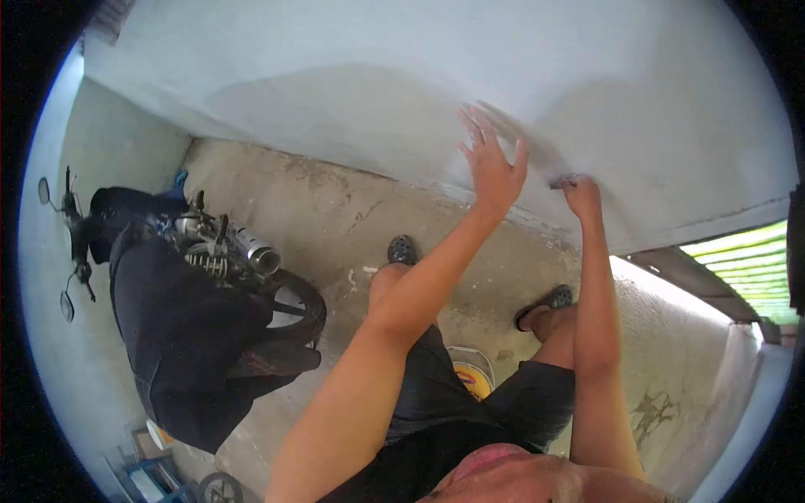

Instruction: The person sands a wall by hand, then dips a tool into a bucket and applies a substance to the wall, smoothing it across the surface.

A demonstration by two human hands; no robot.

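Note:
My left hand (pixel 495 163) is raised in front of the pale wall (pixel 335 101), its fingers spread and holding nothing. Lower on the same wall and further right, my right hand (pixel 583 198) is closed on a small dark flat piece (pixel 557 183). That piece sticks out to the left of the fingers, right at the wall surface; its exact kind does not show. Shadows of both arms fall across the wall.
A motorcycle (pixel 267 258) partly draped with a black cloth (pixel 180 335) stands to the left. Between my legs is a bucket with a yellow label (pixel 474 379). My dark clogs (pixel 402 249) rest on the stained concrete floor (pixel 352 218). Green-yellow corrugated sheeting (pixel 742 260) lies far right.

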